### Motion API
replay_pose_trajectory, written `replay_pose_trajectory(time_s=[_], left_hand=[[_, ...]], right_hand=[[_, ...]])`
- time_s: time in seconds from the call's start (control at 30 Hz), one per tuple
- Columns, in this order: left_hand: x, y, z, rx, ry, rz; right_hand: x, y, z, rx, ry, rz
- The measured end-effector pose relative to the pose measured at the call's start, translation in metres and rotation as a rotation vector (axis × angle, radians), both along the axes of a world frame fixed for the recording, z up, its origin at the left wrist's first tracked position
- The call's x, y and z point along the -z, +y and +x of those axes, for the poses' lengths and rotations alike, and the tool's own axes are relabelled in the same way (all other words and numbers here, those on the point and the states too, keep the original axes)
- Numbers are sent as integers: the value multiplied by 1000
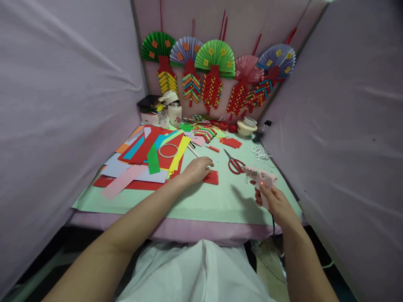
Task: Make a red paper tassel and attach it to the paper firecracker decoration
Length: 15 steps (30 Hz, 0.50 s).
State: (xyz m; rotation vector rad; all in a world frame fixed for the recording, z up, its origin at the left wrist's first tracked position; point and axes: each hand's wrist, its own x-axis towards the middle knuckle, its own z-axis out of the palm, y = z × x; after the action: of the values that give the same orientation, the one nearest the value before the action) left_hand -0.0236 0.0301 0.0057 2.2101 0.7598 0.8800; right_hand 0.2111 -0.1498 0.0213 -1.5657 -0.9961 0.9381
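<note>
My right hand [277,203] grips the pale pink plastic glue gun [263,178]; my left hand [197,170], fingers bent, is at the small red paper rectangle [212,178] on the pale green tabletop [195,208], whether pinching I cannot tell. Best keep that paper flat, fingers clear of the nozzle [245,169]. I count one gun, one pair of red-handled metal scissors [231,159], five pleated paper fans [217,55].

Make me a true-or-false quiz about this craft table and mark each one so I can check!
1. Five folded paper fans hang at the back wall. True.
2. The scissors hang there too. False: they lie on the table.
3. The right hand has its grip on a glue gun. True.
4. A small light glows on the glue gun. True.
5. The green paper strip lies right of the scissors. False: it lies left of them, on the paper pile.
</note>
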Motion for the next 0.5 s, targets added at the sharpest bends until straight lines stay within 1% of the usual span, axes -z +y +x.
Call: replay_pose_trajectory(time_s=[0.1, 0.17, 0.33, 0.5], left_hand=[[3, -6, -7, 146, 36, 8], [6, -9, -10, 202, 69, 24], [12, -12, -9, 231, 161, 115], [12, -14, -6, 270, 305, 248]], right_hand=[[3, 1, -7, -92, -65, -46], [5, 3, -12, -134, -93, -80], [9, 7, -23, -202, -154, -168], [7, 10, -28, -273, -257, -236]])
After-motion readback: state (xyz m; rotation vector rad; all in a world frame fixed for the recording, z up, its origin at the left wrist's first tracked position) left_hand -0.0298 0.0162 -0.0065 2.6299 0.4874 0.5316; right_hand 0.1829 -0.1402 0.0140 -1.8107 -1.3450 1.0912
